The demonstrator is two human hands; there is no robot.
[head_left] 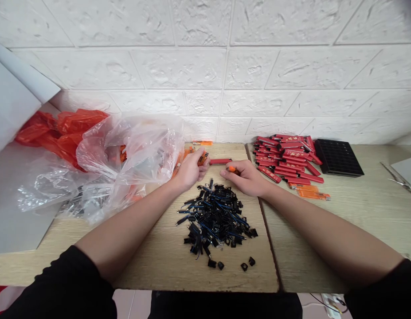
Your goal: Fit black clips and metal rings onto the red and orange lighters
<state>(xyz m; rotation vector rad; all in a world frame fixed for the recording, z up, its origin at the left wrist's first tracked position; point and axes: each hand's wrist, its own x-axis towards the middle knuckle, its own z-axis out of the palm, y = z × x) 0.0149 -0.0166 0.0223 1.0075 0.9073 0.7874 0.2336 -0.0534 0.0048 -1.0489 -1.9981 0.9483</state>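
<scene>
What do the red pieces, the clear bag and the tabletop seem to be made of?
Red pieces: probably plastic, smooth, judging by their even colour and straight edges.
Clear bag: thin, glossy plastic film; it is see-through, creased and glinting.
Tabletop: wood or wood-look laminate; pale grain streaks show, but I can't tell which.

Wooden desk (pixel 148 270), dark seam (pixel 272 254) front-to-back | toward front edge, left of seam: pile of black parts (pixel 221 212) (four strays (pixel 244 266) nearest the edge) | back edge, right: red pieces (pixel 291 155), orange lighters (pixel 310 193) before them, black tray (pixel 341 173) | back left: clear bag (pixel 142 141)
</scene>
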